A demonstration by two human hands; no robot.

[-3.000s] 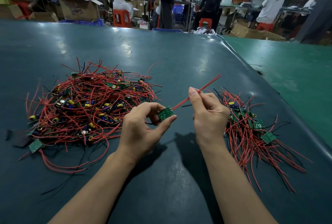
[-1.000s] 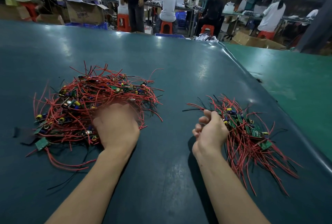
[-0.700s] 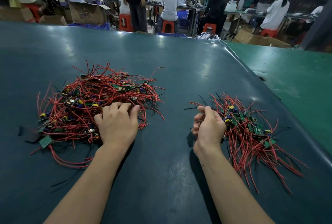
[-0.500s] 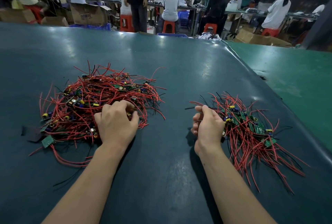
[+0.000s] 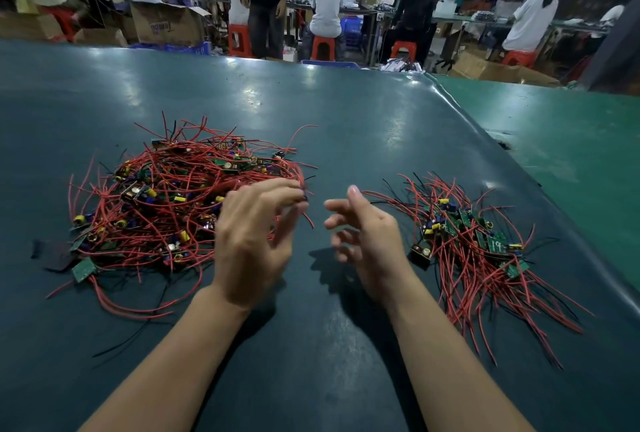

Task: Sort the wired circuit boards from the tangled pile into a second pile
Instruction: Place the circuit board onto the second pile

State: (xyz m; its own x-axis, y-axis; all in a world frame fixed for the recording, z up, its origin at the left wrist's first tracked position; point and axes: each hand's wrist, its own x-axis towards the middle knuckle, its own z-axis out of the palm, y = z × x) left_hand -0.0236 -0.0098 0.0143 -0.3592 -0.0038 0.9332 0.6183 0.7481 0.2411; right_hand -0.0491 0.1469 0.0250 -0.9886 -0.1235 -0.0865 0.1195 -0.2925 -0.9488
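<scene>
surface [image 5: 346, 126]: dark teal mat, far edge runs along the top; right edge slants down from the far corner, a lighter green surface [image 5: 571, 140] beyond it
open room: bare strip of mat between the two piles, both hands in it; wide bare band past the big pile up to the far edge
piles: 2
big pile [image 5: 166, 203]: tangled red wires and small boards, left of the hands; too tangled to count the boards
small pile [image 5: 478, 244]: right of the hands, close to the slanting right edge, wires fan toward the viewer; boards not countable
left hand [image 5: 252, 241]: at the near right rim of the big pile, fingertips pinched on a red wire [image 5: 306, 215], blurred; board on it not visible
right hand [image 5: 367, 234]: between the piles, just beside the left hand, not touching; fingers loosely spread, holds nothing
stray board [image 5: 83, 269]: green, at the big pile's near left rim
stools [image 5: 323, 47]: red, past the far edge, with people seated and standing
</scene>
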